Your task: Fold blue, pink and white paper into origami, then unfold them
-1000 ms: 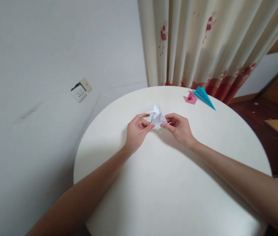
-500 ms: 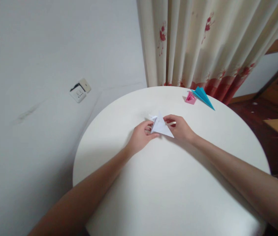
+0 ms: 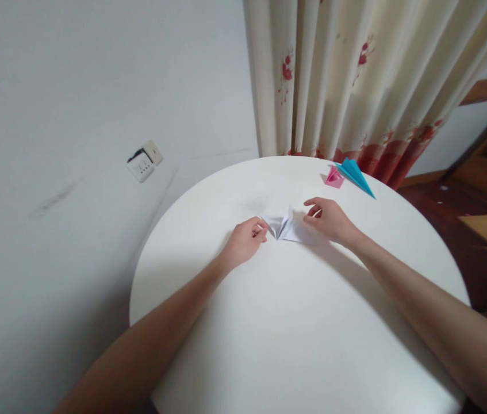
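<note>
A piece of folded white paper (image 3: 295, 231) lies near the middle of the round white table, with a standing peak and creased flaps spread to both sides. My left hand (image 3: 243, 242) is at its left end, fingers curled and closed at the tip of the left flap; the exact grip is small to see. Just right of the paper, my right hand (image 3: 328, 219) hovers with bent fingers apart and nothing visible between them. Its thumb side is close to the right flap.
A pink folded-paper piece (image 3: 334, 177) and a blue paper plane (image 3: 356, 177) sit at the table's (image 3: 295, 322) far right edge. Behind hang floral curtains (image 3: 333, 86). On the left wall is a socket (image 3: 141, 167).
The white paper has gone from being held up between both hands to lying spread wider on the table. My right hand has let go and moved slightly right.
</note>
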`<state>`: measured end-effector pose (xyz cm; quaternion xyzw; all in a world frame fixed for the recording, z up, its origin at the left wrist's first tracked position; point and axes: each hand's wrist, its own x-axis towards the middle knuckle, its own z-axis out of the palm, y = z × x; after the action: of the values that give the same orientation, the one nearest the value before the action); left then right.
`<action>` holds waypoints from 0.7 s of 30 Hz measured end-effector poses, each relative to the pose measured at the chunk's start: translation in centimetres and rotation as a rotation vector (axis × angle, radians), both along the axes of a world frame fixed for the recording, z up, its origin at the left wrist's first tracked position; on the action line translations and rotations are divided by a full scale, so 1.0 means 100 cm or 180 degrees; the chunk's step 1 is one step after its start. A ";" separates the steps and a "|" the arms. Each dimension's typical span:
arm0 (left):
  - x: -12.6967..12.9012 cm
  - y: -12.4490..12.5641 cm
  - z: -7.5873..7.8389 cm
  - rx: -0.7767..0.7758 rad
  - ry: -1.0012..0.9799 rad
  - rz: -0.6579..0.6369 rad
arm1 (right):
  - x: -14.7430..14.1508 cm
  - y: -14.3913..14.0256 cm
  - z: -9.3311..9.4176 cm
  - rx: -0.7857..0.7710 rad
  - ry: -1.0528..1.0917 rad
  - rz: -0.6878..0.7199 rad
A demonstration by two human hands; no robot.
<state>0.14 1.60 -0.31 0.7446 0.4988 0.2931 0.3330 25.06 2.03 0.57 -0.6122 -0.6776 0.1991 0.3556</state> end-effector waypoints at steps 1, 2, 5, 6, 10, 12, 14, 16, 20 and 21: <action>0.001 0.000 -0.002 -0.0035 -0.0077 0.0004 | -0.004 -0.004 0.001 -0.0048 -0.0034 0.0023; 0.002 0.000 -0.004 -0.0069 -0.0169 -0.0002 | -0.009 -0.008 0.002 -0.0069 -0.0058 0.0025; 0.009 -0.005 -0.001 -0.0157 -0.0423 -0.0135 | -0.024 -0.018 -0.001 -0.0114 -0.0036 0.0071; 0.011 -0.008 0.001 -0.0188 -0.0474 -0.0231 | -0.028 -0.020 -0.002 -0.0125 -0.0022 0.0102; 0.012 -0.010 0.007 -0.0267 -0.0548 -0.0376 | -0.036 -0.025 -0.006 -0.0093 -0.0033 0.0041; 0.010 -0.006 0.007 -0.0323 -0.0624 -0.0181 | -0.039 -0.026 -0.007 -0.0075 -0.0027 -0.0056; 0.006 -0.001 0.005 -0.0314 -0.0691 0.0001 | -0.044 -0.027 -0.007 -0.0047 -0.0024 -0.0156; 0.004 0.002 0.003 -0.0253 -0.0721 0.0101 | -0.049 -0.026 -0.007 -0.0029 -0.0022 -0.0240; 0.003 0.004 0.005 -0.0108 -0.0752 0.0219 | -0.053 -0.018 -0.003 -0.0067 0.0006 -0.0323; 0.002 0.004 0.006 -0.0069 -0.0760 0.0258 | -0.052 -0.014 -0.002 -0.0080 -0.0016 -0.0317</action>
<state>0.38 1.97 0.27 0.6800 0.4884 0.3874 0.3860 19.90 0.59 0.40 -0.6501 -0.6446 0.1882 0.3557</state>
